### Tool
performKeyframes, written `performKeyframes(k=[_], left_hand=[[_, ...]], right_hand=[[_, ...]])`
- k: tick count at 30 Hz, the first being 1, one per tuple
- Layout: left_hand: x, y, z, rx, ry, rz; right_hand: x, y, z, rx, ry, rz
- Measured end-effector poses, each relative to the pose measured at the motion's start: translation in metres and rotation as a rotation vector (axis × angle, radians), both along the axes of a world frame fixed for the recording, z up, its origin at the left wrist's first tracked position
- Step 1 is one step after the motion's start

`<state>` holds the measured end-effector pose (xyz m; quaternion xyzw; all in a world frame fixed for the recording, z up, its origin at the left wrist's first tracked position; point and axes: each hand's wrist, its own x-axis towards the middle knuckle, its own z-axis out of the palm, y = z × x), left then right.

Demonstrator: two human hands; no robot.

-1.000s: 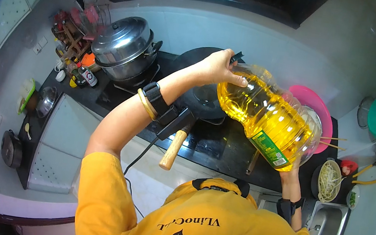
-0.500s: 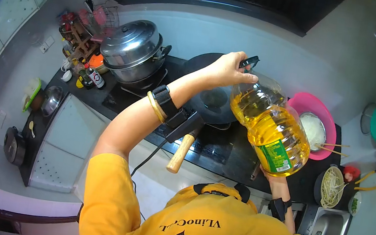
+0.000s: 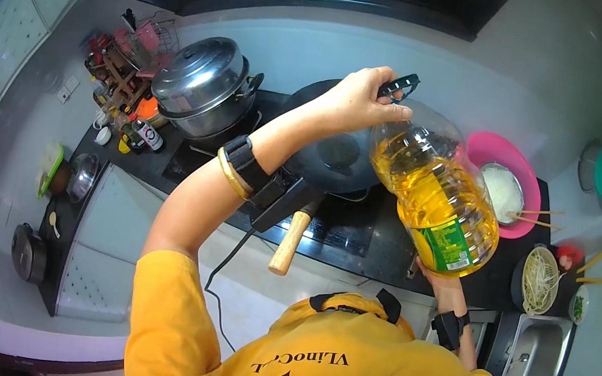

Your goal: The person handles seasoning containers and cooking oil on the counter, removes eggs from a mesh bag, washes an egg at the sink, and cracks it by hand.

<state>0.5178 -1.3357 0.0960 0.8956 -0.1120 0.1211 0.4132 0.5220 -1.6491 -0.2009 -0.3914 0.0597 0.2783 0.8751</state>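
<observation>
A large clear jug of yellow cooking oil (image 3: 441,198) with a green label is held tilted, its neck end up and to the left beside the wok. My left hand (image 3: 370,98) is closed around the neck end, next to a black handle or cap piece (image 3: 399,85). Under the lower end, my right hand (image 3: 446,285) supports the jug, its fingers mostly hidden. A dark wok (image 3: 329,167) with a wooden handle (image 3: 291,243) sits on the stove below my left forearm. Whether oil is flowing out cannot be seen.
A lidded steel steamer pot (image 3: 199,85) stands left of the wok, near sauce bottles (image 3: 146,133). To the right are a pink basin (image 3: 526,180) holding a white-filled bowl, chopsticks (image 3: 540,218), a bowl of bean sprouts (image 3: 538,281) and a sink (image 3: 535,359).
The view has shifted slightly. My left hand sits a little higher in the picture. Both hands keep hold of the tilted oil jug, and the oil inside has shifted slightly.
</observation>
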Motion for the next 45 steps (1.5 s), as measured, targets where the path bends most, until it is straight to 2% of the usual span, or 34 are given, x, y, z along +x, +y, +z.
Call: performKeyframes(k=[4, 9, 11, 12, 14, 15, 18, 19, 20, 22, 23, 26, 27, 28, 29, 33, 37, 40, 45], left_hand=[[-0.006, -0.009, 0.005, -0.017, 0.041, 0.006], [-0.011, -0.026, 0.011, -0.050, -0.047, -0.032], [-0.016, -0.039, 0.014, -0.051, -0.055, -0.029], [-0.019, -0.048, 0.017, -0.054, -0.064, -0.037], [-0.031, -0.068, 0.026, -0.061, -0.053, -0.016], [-0.035, -0.078, 0.025, -0.078, -0.075, -0.034], [-0.058, -0.103, 0.031, -0.052, -0.008, -0.023], [-0.064, -0.109, 0.029, -0.043, -0.021, -0.009], [-0.068, -0.119, 0.026, -0.039, -0.030, -0.017], [-0.078, -0.134, 0.021, -0.048, -0.060, -0.053], [-0.087, -0.145, 0.025, -0.097, -0.003, -0.051], [-0.112, -0.165, 0.020, -0.226, 0.125, -0.070], [-0.122, -0.176, 0.022, -0.350, 0.185, -0.084], [-0.132, -0.183, 0.025, -0.267, 0.274, 0.011], [-0.135, -0.183, 0.012, -0.159, 0.121, -0.040], [-0.172, -0.188, 0.018, -0.134, 0.104, -0.026], [-0.224, -0.180, 0.023, -0.099, 0.091, -0.067], [-0.266, -0.159, 0.029, -0.149, 0.181, 0.010], [-0.346, -0.101, 0.027, -0.114, 0.154, 0.201]], right_hand=[[-0.005, -0.006, -0.008, -0.012, 0.004, 0.020], [0.002, -0.015, -0.031, -0.013, 0.004, 0.071], [0.010, -0.022, -0.051, -0.150, -0.203, 0.183], [0.006, -0.023, -0.047, -0.143, -0.202, 0.196], [-0.009, -0.018, -0.020, 0.009, -0.115, 0.211], [-0.012, -0.015, 0.007, 0.286, 0.406, 0.139], [-0.023, -0.026, -0.005, 0.367, 0.428, 0.213], [-0.030, -0.032, -0.009, 0.390, 0.296, 0.230], [-0.041, -0.039, -0.015, 0.396, 0.303, 0.195], [-0.068, -0.061, -0.005, -0.379, -0.721, 0.259], [-0.081, -0.075, -0.006, -0.431, -0.802, 0.259], [-0.112, -0.107, -0.017, -0.260, -0.523, 0.333], [-0.122, -0.115, -0.024, -0.239, -0.451, 0.346], [-0.130, -0.122, -0.030, -0.220, -0.387, 0.364], [-0.134, -0.128, -0.035, -0.206, -0.326, 0.368], [-0.145, -0.115, -0.050, -0.093, -0.085, 0.408], [-0.167, -0.093, -0.059, -0.078, 0.004, 0.491], [-0.191, -0.065, -0.059, -0.077, 0.031, 0.569], [-0.243, 0.028, -0.063, -0.061, 0.058, 0.746]])
